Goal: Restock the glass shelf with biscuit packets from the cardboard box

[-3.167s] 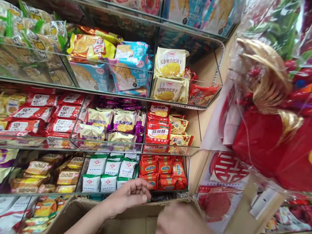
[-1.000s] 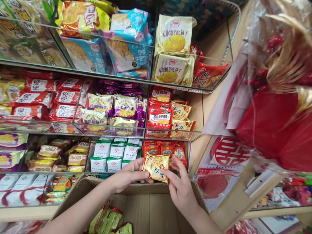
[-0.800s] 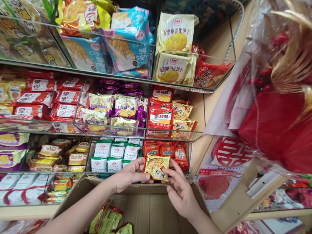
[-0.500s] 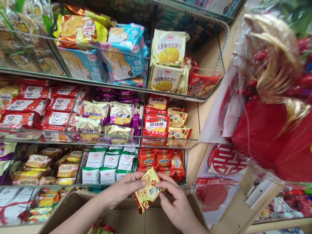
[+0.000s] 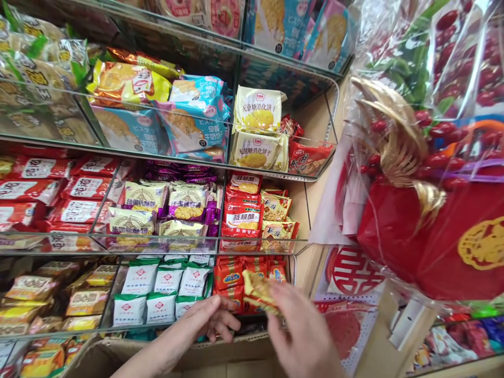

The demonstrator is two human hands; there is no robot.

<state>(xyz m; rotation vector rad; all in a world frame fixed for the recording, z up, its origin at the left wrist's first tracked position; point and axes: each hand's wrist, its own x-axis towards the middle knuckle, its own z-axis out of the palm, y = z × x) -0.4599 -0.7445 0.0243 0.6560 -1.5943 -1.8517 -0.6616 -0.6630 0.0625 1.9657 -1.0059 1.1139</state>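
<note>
My right hand (image 5: 301, 320), smeared by motion, grips a small yellow biscuit packet (image 5: 258, 291) by its right side. It hangs in front of the red-orange packets (image 5: 228, 278) on the lower shelf. To the left is my left hand (image 5: 216, 317), holding nothing, its fingers loosely curled and apart. Similar yellow packets (image 5: 275, 207) stand stacked in the right end of the shelf above, beside red walnut biscuit packets (image 5: 242, 215). Below both hands lies an open cardboard box (image 5: 240, 349), mostly out of view.
Clear front panels (image 5: 157, 244) edge the shelves. White-and-green packets (image 5: 159, 283) fill the compartment to the left, with purple-and-cream packets (image 5: 185, 202) above. At the right hang red decorations in plastic wrap (image 5: 409, 231), close to a wooden side post (image 5: 370, 336).
The view has tilted up, so shelves sit lower. My left hand has let go of the yellow packet. My right hand has lifted it toward the shelf.
</note>
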